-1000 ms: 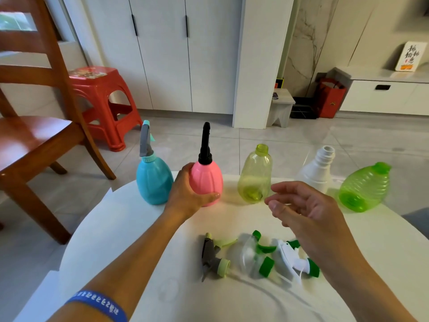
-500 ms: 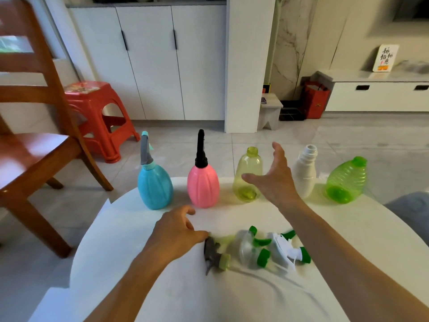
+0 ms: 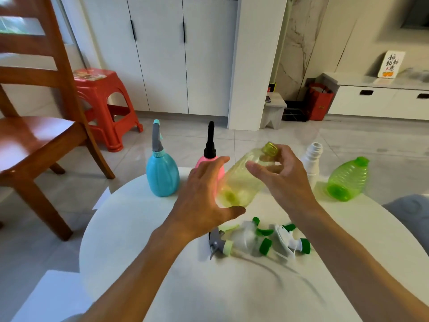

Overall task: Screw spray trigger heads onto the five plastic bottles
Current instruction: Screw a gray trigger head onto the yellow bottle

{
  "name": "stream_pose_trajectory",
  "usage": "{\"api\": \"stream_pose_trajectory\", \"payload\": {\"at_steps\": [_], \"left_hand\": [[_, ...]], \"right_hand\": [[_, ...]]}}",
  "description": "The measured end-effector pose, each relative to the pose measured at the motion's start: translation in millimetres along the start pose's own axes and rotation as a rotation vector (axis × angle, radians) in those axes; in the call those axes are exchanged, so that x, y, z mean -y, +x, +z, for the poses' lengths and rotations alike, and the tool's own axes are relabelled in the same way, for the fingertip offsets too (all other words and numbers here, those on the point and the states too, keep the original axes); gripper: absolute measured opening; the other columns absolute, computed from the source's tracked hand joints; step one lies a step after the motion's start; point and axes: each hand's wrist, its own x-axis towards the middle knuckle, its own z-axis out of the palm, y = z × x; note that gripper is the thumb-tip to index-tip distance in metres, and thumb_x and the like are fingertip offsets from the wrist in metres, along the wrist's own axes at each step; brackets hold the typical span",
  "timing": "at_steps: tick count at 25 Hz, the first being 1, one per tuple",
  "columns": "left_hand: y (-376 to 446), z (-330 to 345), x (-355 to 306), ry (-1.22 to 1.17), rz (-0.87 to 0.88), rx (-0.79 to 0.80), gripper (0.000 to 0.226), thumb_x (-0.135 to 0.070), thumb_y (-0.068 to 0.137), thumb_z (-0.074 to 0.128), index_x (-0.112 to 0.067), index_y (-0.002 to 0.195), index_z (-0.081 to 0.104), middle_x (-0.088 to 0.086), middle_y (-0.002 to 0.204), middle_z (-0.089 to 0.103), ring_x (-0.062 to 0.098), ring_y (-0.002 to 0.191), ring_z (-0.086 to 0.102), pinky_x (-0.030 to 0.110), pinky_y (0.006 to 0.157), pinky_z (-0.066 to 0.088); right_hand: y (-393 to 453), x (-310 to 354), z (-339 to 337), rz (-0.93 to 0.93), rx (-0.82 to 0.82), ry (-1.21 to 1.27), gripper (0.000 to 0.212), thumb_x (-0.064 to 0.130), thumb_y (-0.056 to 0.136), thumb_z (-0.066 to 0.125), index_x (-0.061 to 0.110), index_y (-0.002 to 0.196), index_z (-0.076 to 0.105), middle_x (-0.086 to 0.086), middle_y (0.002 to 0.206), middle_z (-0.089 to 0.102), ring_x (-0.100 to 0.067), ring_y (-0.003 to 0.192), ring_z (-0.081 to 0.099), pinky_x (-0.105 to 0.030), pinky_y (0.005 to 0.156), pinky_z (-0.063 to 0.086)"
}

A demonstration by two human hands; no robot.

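My right hand (image 3: 282,177) grips the neck of the yellow-green clear bottle (image 3: 241,182), which is lifted and tilted toward me. My left hand (image 3: 204,198) is spread open at the bottle's base, thumb under it. A blue bottle (image 3: 162,175) with a grey trigger head stands at the back left. The pink bottle (image 3: 210,156) with a black head is partly hidden behind my left hand. A white bottle (image 3: 312,159) and a green bottle (image 3: 348,180) stand at the right, both without heads. Loose trigger heads (image 3: 260,238) lie together on the white round table (image 3: 130,228).
A wooden chair (image 3: 34,135) stands left of the table, with a red plastic stool (image 3: 104,105) behind it. White cabinets and a pillar line the far wall. A grey cushion (image 3: 411,212) shows at the right edge.
My right hand has picked up the yellow-green bottle and tilted it toward me. My left hand rose from beside the trigger heads to the bottle's base.
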Motion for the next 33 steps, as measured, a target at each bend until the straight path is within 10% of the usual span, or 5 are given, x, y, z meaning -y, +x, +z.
{"api": "stream_pose_trajectory", "payload": {"at_steps": [6,12,18,29,33], "left_hand": [[-10,0,-2,-0.070,-0.056,0.091,0.082,-0.059,0.056,0.083,-0.043,0.125,0.043,-0.023,0.103,0.060,0.004,0.093,0.060,0.010,0.070,0.050],[-9,-13,15,0.075,-0.156,-0.124,0.084,-0.047,0.054,0.087,-0.034,0.123,0.040,-0.014,0.107,0.050,0.013,0.089,0.054,0.006,0.056,0.038],[-13,-3,12,0.298,0.036,-0.207,0.089,-0.043,0.055,0.089,-0.024,0.129,0.042,0.001,0.117,0.060,0.018,0.096,0.055,0.028,0.078,0.049],[-17,-8,17,0.532,0.072,-0.162,0.105,-0.028,0.058,0.090,-0.022,0.145,0.032,0.010,0.146,0.047,0.035,0.131,0.046,0.057,0.104,0.041],[-17,-5,20,0.559,-0.004,-0.077,0.104,-0.032,0.060,0.088,-0.020,0.148,0.034,0.007,0.150,0.042,0.033,0.134,0.042,0.054,0.107,0.039]], "right_hand": [[-67,-4,-1,0.185,0.290,0.405,0.056,0.037,0.077,0.081,0.030,0.127,0.057,0.009,0.125,0.068,-0.013,0.108,0.068,-0.036,0.090,0.054],[-96,-47,27,-0.314,0.385,-0.787,0.025,0.030,0.092,0.052,0.028,0.116,0.058,0.010,0.117,0.063,-0.018,0.107,0.057,-0.034,0.083,0.045],[-104,-66,51,-0.511,0.455,-1.088,0.024,0.023,0.060,0.083,0.019,0.078,0.068,0.001,0.059,0.066,-0.024,0.056,0.063,-0.036,0.062,0.048],[-31,-13,-52,0.142,-0.108,0.770,0.028,0.011,0.087,0.065,0.030,0.108,0.068,-0.002,0.111,0.076,-0.016,0.099,0.067,-0.036,0.085,0.047],[-23,-9,-71,0.191,-0.215,1.050,0.012,0.017,0.091,0.061,0.028,0.094,0.066,0.002,0.115,0.072,-0.011,0.088,0.068,-0.033,0.087,0.048]]}}
